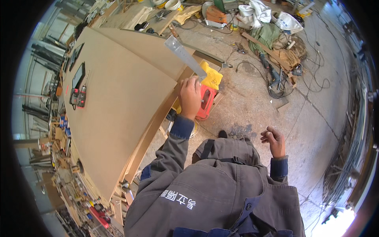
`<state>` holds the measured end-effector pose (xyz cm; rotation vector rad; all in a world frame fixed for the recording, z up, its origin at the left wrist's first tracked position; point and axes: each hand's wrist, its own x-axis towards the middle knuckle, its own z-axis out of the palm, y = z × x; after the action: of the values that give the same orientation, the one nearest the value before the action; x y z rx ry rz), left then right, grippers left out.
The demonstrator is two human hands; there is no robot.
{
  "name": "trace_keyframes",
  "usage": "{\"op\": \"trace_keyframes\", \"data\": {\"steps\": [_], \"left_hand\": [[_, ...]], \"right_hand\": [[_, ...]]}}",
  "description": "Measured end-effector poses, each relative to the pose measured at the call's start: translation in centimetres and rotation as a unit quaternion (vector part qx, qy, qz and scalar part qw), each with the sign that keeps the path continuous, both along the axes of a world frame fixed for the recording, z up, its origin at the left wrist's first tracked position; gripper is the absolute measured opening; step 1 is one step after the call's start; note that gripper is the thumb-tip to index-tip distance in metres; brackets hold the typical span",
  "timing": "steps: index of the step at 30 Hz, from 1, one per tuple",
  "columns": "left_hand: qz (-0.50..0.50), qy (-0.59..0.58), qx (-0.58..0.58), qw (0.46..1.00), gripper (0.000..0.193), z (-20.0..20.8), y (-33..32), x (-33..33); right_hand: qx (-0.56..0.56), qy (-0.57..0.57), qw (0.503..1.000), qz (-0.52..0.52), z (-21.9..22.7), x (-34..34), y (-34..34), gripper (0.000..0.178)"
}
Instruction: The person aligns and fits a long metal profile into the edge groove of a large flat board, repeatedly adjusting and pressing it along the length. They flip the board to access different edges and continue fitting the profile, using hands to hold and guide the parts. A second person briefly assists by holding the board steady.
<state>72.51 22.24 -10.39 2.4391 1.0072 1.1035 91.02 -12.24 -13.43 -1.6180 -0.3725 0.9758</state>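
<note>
My left hand is closed at the lower end of a flat steel strip, which looks like a ruler or the blade of a square. The strip points up and away to the left, beside the edge of a large tan board. Just beyond my fingers lies a crumpled yellow bag. Below the bag is a red object with a handle-like opening, partly hidden by my hand. My right hand hangs over the floor, its fingers loosely bent and apart, with nothing visible in it.
On the board lie a red and black cordless drill and a dark flat tray-like object. Cables and a power tool are on the concrete floor. White sacks are piled far right. Long metal bars line the right side.
</note>
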Motion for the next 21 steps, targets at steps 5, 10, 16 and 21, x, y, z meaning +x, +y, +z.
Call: {"op": "trace_keyframes", "data": {"steps": [5, 10, 16, 21], "left_hand": [[0.095, 0.023, 0.065, 0.993, 0.014, -1.2, 3.7, 2.7], [0.168, 0.033, 0.088, 0.981, 0.017, -1.7, 4.3, 4.6], [0.243, 0.078, 0.092, 0.962, 0.024, -1.7, 4.3, 6.3], [0.271, 0.063, 0.072, 0.958, 0.025, -2.5, 5.2, 7.4]], "right_hand": [[-0.005, 0.013, 0.996, 0.087, -2.9, 6.4, 5.4, 0.032], [-0.003, 0.006, 0.974, 0.226, -4.4, 13.1, 13.1, 0.032], [0.005, 0.003, 0.944, 0.33, -3.1, 18.6, 21.0, 0.03], [0.002, 0.006, 0.926, 0.376, -2.3, 21.0, 25.5, 0.033]]}}
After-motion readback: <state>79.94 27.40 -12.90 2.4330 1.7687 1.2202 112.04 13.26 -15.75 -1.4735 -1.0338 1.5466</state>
